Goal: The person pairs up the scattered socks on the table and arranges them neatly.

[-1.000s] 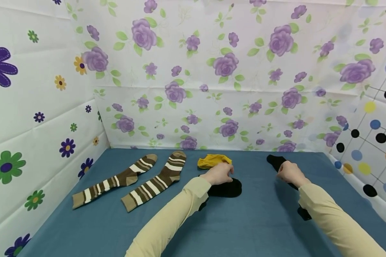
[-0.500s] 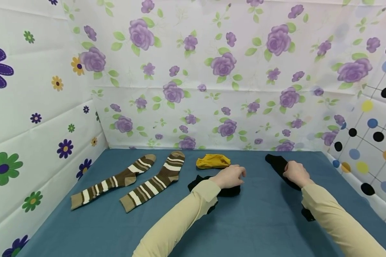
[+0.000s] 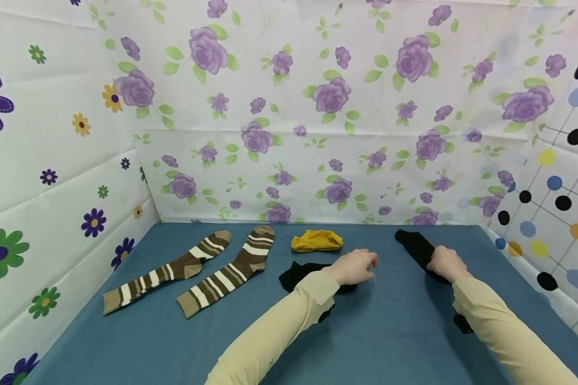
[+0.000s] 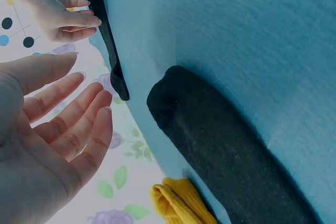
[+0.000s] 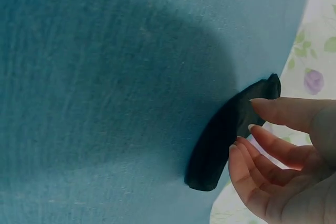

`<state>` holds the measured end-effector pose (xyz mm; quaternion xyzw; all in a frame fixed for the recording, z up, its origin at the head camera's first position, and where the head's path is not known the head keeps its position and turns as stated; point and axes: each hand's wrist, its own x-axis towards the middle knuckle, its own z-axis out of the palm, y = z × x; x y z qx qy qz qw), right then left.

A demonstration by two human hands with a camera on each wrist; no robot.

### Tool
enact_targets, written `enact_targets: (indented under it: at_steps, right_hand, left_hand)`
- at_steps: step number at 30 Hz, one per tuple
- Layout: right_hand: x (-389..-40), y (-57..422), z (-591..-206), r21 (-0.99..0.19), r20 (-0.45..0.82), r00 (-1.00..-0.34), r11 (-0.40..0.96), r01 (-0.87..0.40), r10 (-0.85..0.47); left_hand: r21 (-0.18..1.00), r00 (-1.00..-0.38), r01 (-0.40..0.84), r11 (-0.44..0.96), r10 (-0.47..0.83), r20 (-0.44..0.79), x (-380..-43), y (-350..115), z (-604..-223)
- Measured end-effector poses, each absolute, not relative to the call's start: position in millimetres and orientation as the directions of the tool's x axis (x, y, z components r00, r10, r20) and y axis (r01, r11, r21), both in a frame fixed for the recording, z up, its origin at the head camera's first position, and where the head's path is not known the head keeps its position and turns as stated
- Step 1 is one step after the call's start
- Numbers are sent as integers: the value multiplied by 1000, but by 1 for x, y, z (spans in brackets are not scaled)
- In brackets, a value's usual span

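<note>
My left hand [image 3: 356, 267] hovers over a crumpled black sock [image 3: 298, 274] in the middle of the table. Its fingers are loosely bent and hold nothing, as the left wrist view shows with the black sock [image 4: 210, 135] beside the hand. My right hand [image 3: 447, 263] is at a long black sock [image 3: 416, 248] on the right. In the right wrist view, thumb and fingers [image 5: 270, 148] are apart, fingertips right at this sock [image 5: 210, 156]. Its other end [image 3: 462, 323] shows past the right sleeve, which hides the part between. The left sleeve covers part of the middle sock.
Two brown, white and tan striped socks [image 3: 166, 272] [image 3: 231, 272] lie side by side on the left of the blue cloth [image 3: 139, 347]. A bunched yellow sock [image 3: 317, 240] lies behind the middle black one. Patterned sheets [image 3: 250, 176] wall the back and sides.
My left hand has moved right across the middle black sock, uncovering its left end. The right hand has shifted slightly along its sock towards me. The view has turned slightly to the right.
</note>
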<state>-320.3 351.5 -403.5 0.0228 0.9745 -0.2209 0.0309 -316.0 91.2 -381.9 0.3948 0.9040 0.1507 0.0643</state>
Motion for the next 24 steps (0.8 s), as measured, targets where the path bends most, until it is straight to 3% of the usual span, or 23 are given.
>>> enact_targets:
  at_steps: [13,24]
  right_hand:
    - [-320,352,-404,-383,-98,-995,921,69,34]
    - [-321,352,-415,-392,-47,-999,920,16,-3]
  left_hand:
    - [330,-673,698,635,740,-2,-317,99,-388]
    - [343,-673,690,637,739,-17,-317,107,-393]
